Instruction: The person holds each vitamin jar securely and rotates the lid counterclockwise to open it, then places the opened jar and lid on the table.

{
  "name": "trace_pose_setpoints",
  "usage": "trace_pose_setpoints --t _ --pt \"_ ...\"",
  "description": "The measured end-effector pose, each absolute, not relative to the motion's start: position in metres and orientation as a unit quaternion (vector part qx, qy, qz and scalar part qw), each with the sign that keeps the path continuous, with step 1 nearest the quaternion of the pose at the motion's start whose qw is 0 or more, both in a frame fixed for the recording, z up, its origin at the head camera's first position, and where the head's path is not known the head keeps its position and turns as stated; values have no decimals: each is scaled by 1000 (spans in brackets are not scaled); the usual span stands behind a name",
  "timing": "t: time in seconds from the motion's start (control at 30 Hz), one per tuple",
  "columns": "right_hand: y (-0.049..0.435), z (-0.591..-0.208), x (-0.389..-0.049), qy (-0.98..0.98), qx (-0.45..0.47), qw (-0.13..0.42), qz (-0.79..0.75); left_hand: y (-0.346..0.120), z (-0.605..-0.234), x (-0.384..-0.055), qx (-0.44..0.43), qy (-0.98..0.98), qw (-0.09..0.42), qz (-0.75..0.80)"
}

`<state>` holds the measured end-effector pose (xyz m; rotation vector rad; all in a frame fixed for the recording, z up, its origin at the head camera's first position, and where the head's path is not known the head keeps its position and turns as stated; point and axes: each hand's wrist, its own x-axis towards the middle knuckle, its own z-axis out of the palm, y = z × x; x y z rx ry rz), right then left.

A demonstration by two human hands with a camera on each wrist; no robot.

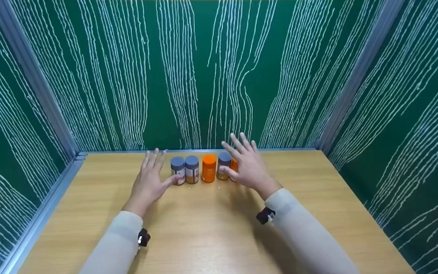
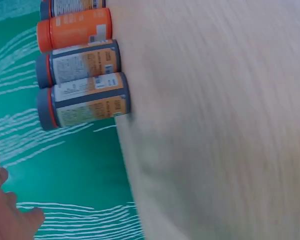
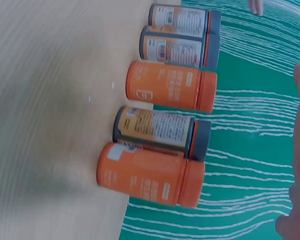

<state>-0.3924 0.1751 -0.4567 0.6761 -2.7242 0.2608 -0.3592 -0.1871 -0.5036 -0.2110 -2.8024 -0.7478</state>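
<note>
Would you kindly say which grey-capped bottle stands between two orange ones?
The rightmost grey-capped bottle; the other two stand together at the person's left.

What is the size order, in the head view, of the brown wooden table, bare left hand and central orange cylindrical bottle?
Largest to smallest:
1. Brown wooden table
2. Bare left hand
3. Central orange cylindrical bottle

Five upright bottles (image 1: 208, 168) in a row
</note>
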Motion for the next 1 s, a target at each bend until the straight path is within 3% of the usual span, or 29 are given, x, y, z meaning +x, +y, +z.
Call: trace_pose_setpoints --t 0.4,1.0 --pt "136 -477 -392 -948 276 120 105 -175 -527 -380 20 -884 19 -467" --pt "112 -490 -387 -951 273 84 123 -162 -547 -400 34 -843 11 -537"
